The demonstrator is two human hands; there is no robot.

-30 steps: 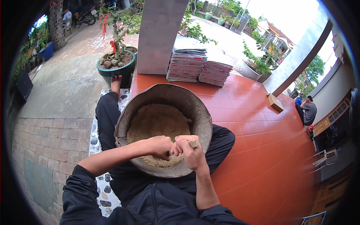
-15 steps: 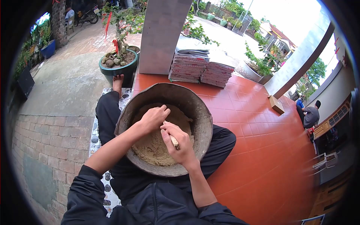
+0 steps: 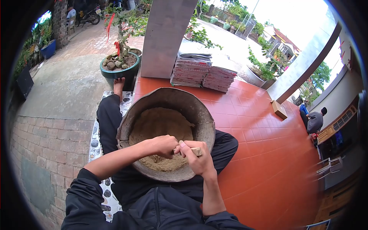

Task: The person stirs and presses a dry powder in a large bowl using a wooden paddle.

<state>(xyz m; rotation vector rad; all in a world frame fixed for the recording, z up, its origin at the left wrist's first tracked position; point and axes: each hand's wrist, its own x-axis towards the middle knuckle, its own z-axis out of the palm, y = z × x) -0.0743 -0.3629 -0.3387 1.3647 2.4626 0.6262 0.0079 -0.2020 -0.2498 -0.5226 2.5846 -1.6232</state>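
A large, worn grey-brown tub (image 3: 132, 103) rests on my lap, with tan powder (image 3: 161, 120) inside. Above the near part of the powder, my left hand (image 3: 165, 146) is closed in a fist, its fingers wrapped round something that I cannot make out. Right beside it, my right hand (image 3: 194, 157) grips a short pale stick (image 3: 197, 151), whose thick end sticks out between thumb and fingers. The two hands touch or nearly touch. Whether both hold the same stick is hidden by the fingers.
Stacked bundles (image 3: 191, 69) stand beside a pillar (image 3: 166, 38). A potted tree (image 3: 120, 71) is near my bare foot. A small box (image 3: 279, 110) lies on the red tiles (image 3: 249, 153). Another person (image 3: 315, 120) sits at the far right, near a white chair (image 3: 329, 165).
Both hands have moved toward me and lower over the tub, and my left hand has turned sideways. The stick now points more to the right. More of the powder shows.
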